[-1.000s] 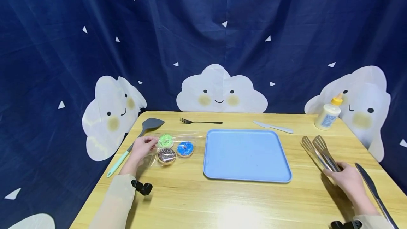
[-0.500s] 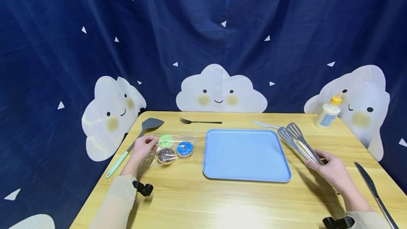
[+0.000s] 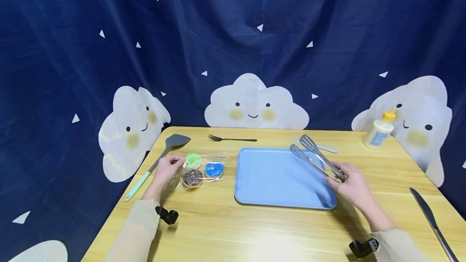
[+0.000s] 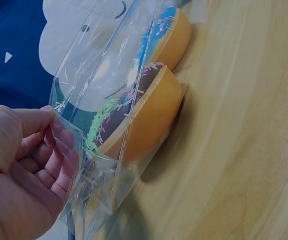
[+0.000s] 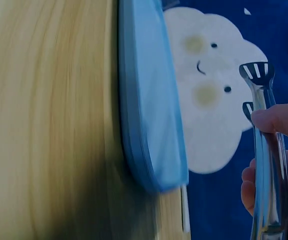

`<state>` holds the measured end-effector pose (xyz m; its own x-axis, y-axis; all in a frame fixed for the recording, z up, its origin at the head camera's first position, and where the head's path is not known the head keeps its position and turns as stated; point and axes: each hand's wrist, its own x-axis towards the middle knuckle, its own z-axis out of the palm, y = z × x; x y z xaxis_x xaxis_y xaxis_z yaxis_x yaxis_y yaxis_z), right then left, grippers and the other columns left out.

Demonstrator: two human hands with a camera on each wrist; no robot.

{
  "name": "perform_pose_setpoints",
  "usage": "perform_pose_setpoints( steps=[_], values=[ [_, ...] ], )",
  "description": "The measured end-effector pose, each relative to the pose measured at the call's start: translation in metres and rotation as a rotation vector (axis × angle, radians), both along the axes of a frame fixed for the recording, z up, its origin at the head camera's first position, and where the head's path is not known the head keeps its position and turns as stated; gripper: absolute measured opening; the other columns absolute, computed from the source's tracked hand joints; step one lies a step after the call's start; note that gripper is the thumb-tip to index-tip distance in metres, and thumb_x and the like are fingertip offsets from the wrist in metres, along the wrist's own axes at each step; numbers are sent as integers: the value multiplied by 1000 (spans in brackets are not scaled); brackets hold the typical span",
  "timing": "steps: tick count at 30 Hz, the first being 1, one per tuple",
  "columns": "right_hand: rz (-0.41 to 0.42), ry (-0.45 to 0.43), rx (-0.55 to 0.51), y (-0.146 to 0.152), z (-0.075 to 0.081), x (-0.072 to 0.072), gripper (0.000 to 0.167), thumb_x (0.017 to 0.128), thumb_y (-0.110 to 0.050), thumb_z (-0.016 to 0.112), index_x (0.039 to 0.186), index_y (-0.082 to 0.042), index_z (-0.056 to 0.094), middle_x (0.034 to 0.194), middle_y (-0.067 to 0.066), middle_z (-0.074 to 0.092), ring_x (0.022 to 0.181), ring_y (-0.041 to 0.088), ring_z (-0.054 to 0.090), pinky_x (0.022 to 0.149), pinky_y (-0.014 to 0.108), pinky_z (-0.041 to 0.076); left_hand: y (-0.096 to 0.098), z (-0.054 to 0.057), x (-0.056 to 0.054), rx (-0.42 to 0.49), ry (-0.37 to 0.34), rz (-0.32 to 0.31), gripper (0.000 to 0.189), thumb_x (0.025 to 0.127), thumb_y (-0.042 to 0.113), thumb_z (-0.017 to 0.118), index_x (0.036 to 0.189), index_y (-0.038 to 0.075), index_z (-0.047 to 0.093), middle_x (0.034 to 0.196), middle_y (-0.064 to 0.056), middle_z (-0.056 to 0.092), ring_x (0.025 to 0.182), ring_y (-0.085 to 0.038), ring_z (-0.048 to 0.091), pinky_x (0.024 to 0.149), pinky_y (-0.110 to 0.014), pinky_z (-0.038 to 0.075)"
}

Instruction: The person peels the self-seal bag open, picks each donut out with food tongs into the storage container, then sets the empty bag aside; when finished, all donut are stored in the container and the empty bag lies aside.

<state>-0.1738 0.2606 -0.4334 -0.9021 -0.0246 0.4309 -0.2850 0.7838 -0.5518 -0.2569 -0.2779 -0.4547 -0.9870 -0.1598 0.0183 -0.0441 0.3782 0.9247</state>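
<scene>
At the left, my left hand (image 3: pixel 166 172) pinches the edge of a clear plastic bag (image 4: pixel 101 200) between thumb and fingertips. Inside lie a green-iced donut (image 3: pixel 193 161), a blue-iced donut (image 3: pixel 214 170) and a chocolate-iced donut (image 3: pixel 192 178) with sprinkles. My right hand (image 3: pixel 354 185) grips a pair of metal tongs (image 5: pixel 269 170) with slotted heads, thumb on one side and fingers on the other. The tongs' two heads stand apart and overlap the far right corner of the light blue tray (image 3: pixel 269 179) in the head view.
A spatula (image 3: pixel 147 172) with a mint handle lies left of the bag. Along the back are a black fork (image 3: pixel 236 139), a pale knife (image 3: pixel 327 148) and a yellow-capped bottle (image 3: pixel 378 133). A dark knife (image 3: pixel 433 221) lies at the right on the wooden table (image 3: pixel 218 225).
My right hand has carried the tongs leftward from the right side of the table to over the tray. My left hand stays at the bag, and the donuts have hardly moved.
</scene>
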Motion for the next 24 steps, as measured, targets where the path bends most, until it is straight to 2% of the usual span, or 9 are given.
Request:
perform_pose_setpoints(
  steps=[3, 8, 10, 13, 16, 24],
  values=[
    [39, 30, 13, -13, -2, -4, 52, 70, -12, 80, 115, 4, 60, 93, 14, 58, 75, 24, 51, 59, 35, 39, 1, 0, 0, 11, 8, -4, 23, 90, 11, 61, 99, -10, 62, 82, -12, 61, 66, -11, 57, 58, -21, 50],
    [165, 68, 40, -34, -6, -13, 49, 69, -8, 80, 114, 1, 62, 89, 6, 56, 67, 15, 45, 54, 27, 36, 1, 0, 1, 28, 13, -6, 24, 90, 12, 61, 98, -11, 63, 88, -18, 62, 66, -10, 57, 58, -20, 49],
    [218, 50, 60, -44, -7, -16, 49, 71, -9, 80, 115, -1, 62, 85, 3, 53, 63, 12, 40, 51, 24, 33, 1, 0, 1, 37, 7, -1, 23, 91, 12, 61, 98, -10, 63, 93, -20, 62, 67, -11, 57, 58, -21, 50],
    [286, -28, 88, -61, -6, -20, 48, 76, -13, 77, 119, -3, 60, 82, 2, 49, 61, 11, 35, 50, 25, 30, 0, 1, 2, 41, 8, -8, 23, 91, 11, 60, 99, -11, 62, 98, -22, 61, 69, -12, 58, 59, -22, 50],
    [326, -90, 129, -78, -4, -25, 46, 80, -16, 74, 122, -5, 59, 87, 3, 51, 64, 12, 37, 53, 28, 32, -1, 1, 3, 43, 11, -5, 24, 92, 11, 59, 99, -11, 62, 98, -22, 61, 70, -13, 58, 59, -21, 49],
    [396, -85, 225, -114, -1, -41, 44, 79, -17, 75, 120, -7, 61, 85, 1, 50, 59, 10, 35, 50, 25, 30, -2, 0, 4, 69, 23, -10, 26, 92, 8, 58, 101, -15, 59, 81, -13, 59, 66, -9, 53, 57, -20, 47]
  ],
)
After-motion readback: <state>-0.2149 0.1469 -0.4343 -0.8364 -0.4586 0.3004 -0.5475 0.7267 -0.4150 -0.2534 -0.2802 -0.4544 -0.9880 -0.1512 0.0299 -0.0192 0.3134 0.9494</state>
